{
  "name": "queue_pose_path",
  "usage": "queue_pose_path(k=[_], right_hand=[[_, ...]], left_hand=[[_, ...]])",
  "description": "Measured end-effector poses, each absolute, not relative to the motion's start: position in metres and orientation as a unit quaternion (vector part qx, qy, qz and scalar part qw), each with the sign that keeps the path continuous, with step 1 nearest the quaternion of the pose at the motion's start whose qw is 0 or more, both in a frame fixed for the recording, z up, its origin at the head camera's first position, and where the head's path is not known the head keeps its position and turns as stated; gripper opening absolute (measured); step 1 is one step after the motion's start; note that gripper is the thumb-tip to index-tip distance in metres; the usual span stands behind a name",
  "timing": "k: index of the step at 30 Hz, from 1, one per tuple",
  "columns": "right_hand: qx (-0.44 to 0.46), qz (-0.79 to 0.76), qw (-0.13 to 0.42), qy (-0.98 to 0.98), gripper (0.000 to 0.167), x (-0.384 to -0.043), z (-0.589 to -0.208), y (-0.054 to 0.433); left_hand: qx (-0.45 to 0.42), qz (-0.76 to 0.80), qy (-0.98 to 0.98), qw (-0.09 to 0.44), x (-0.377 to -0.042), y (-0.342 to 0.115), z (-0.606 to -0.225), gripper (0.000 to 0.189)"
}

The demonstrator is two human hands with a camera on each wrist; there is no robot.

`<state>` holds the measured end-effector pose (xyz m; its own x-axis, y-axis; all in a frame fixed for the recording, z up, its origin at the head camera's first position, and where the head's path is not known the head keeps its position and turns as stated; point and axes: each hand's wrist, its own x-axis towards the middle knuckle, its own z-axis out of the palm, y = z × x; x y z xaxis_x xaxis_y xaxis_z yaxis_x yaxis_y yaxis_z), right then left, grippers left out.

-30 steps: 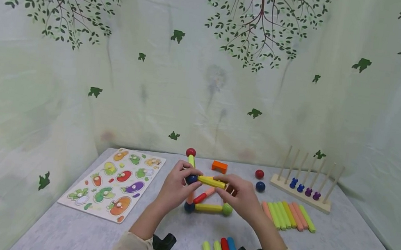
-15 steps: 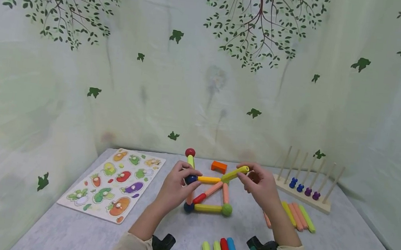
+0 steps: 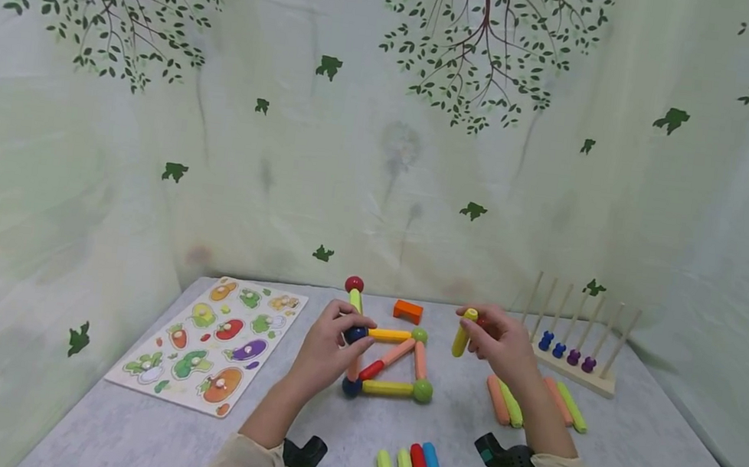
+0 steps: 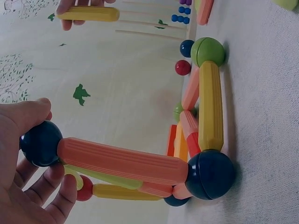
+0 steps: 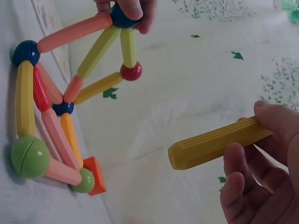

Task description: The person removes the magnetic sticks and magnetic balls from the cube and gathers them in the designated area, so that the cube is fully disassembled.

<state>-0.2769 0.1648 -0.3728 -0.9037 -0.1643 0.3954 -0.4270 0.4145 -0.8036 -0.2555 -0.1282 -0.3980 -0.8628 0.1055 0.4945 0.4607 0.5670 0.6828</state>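
Observation:
My left hand (image 3: 327, 347) pinches a dark blue ball (image 4: 41, 143), the raised corner of a ball-and-stick frame. From that ball a salmon stick (image 4: 124, 161) slopes down to another blue ball (image 4: 211, 175) on the table. Yellow, salmon and red sticks join blue and green balls in the base, including a green ball (image 5: 30, 157). A red ball (image 5: 131, 71) tops the far side. To the right of the frame and apart from it, my right hand (image 3: 503, 348) holds a loose yellow stick (image 5: 215, 142) between thumb and fingers, near upright in the head view.
Left of the frame lies a vegetable puzzle board (image 3: 206, 341). An orange block (image 3: 408, 311) sits behind. Loose red (image 4: 182, 67) and blue (image 4: 187, 48) balls, a peg rack (image 3: 597, 380) and a row of sticks (image 3: 498, 399) are at right. Several short sticks (image 3: 420, 466) lie in front.
My right hand has drawn the yellow stick away from the blue ball, rightward, and turned it from sideways to near upright. The left hand stays on the ball.

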Motion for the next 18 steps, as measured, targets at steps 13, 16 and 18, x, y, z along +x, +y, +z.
queue_pose_path(k=[13, 16, 18], right_hand=[[0.121, 0.445, 0.045, -0.886, 0.03, -0.295, -0.393, 0.187], [0.113, 0.421, 0.023, -0.9, 0.031, -0.298, -0.399, 0.189], [0.107, 0.414, 0.009, -0.904, 0.029, -0.3, -0.403, 0.19]], left_hand=[[-0.161, -0.436, -0.863, 0.198, -0.257, -0.127, -0.397, 0.018], [-0.164, -0.436, -0.862, 0.199, -0.257, -0.127, -0.397, 0.018], [-0.163, -0.436, -0.862, 0.201, -0.256, -0.127, -0.397, 0.018]])
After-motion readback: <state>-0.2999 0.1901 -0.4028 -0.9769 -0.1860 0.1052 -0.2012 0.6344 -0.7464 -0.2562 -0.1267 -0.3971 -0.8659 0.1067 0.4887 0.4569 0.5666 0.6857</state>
